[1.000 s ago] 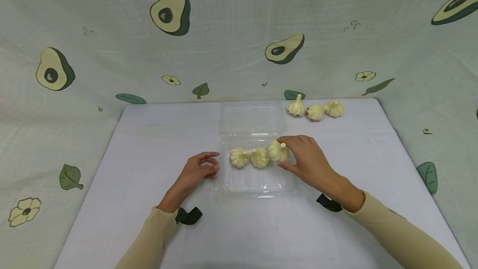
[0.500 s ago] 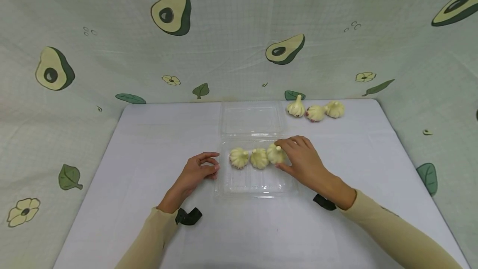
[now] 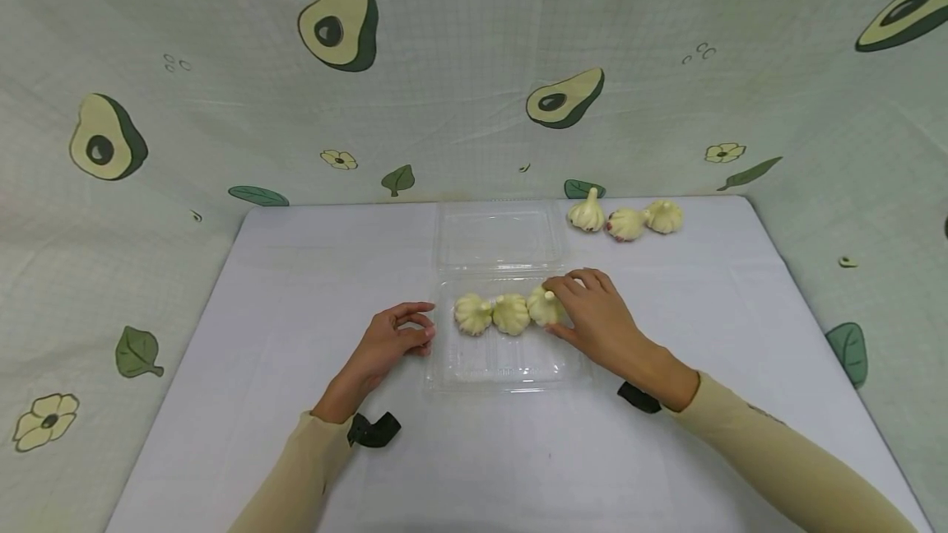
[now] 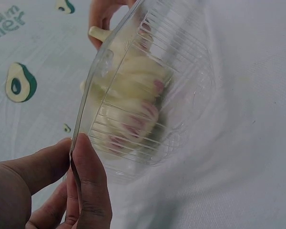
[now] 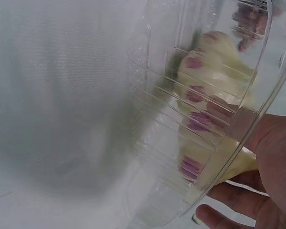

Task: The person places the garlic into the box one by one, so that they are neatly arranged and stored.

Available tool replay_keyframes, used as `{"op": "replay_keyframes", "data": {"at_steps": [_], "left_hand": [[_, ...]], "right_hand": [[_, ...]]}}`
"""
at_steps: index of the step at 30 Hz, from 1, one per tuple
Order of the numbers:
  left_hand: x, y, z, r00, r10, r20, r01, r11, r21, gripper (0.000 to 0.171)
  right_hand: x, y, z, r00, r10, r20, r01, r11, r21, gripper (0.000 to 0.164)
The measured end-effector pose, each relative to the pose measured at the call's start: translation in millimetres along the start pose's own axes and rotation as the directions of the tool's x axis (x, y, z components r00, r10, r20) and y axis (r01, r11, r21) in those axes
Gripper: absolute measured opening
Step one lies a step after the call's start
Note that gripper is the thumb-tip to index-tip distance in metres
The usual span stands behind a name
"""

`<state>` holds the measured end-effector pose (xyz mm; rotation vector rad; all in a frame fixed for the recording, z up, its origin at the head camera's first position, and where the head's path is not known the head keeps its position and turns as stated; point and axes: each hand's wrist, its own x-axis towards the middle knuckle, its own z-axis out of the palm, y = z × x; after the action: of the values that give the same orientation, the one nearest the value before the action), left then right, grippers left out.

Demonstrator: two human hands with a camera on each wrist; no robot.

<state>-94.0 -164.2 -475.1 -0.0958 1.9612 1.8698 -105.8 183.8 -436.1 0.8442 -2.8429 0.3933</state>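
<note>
A clear plastic clamshell container [image 3: 489, 364] lies with its lid [image 3: 499, 237] folded back. In its base sit a left garlic bulb [image 3: 472, 315] and a middle garlic bulb [image 3: 511, 314], side by side. My right hand [image 3: 603, 319] holds a third garlic bulb [image 3: 544, 305] between thumb and fingers at the right end of this row, close against the middle one. My left hand [image 3: 392, 340] pinches the container's left rim; the left wrist view shows thumb and finger [image 4: 90, 181] on either side of the edge. Through the clear wall, the bulbs show purple-streaked undersides in both wrist views.
Three more garlic bulbs, among them an upright one [image 3: 587, 212], a middle one [image 3: 625, 224] and a right one [image 3: 664, 216], rest near the far edge of the white-covered table [image 3: 333, 261]. An avocado-print cloth [image 3: 459, 64] hangs behind the table.
My right hand has moved left and slightly down with its garlic bulb, up against the row. The middle bulb has shifted slightly left towards the left one. My left hand has stayed put.
</note>
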Motion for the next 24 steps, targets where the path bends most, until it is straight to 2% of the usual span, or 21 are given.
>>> {"op": "replay_keyframes", "data": {"at_steps": [9,24], "left_hand": [[-0.5,-0.1,0.0,1.0,0.005,0.005,-0.004,1.0,-0.008,0.049],[-0.7,-1.4,0.5,1.0,0.002,0.002,-0.002,1.0,-0.019,0.049]], "right_hand": [[1.6,2.5,4.3,0.999,-0.039,-0.016,0.038,0.998,-0.045,0.063],[2.9,2.9,11.8,0.998,-0.058,0.013,0.059,0.994,-0.087,0.058]]}}
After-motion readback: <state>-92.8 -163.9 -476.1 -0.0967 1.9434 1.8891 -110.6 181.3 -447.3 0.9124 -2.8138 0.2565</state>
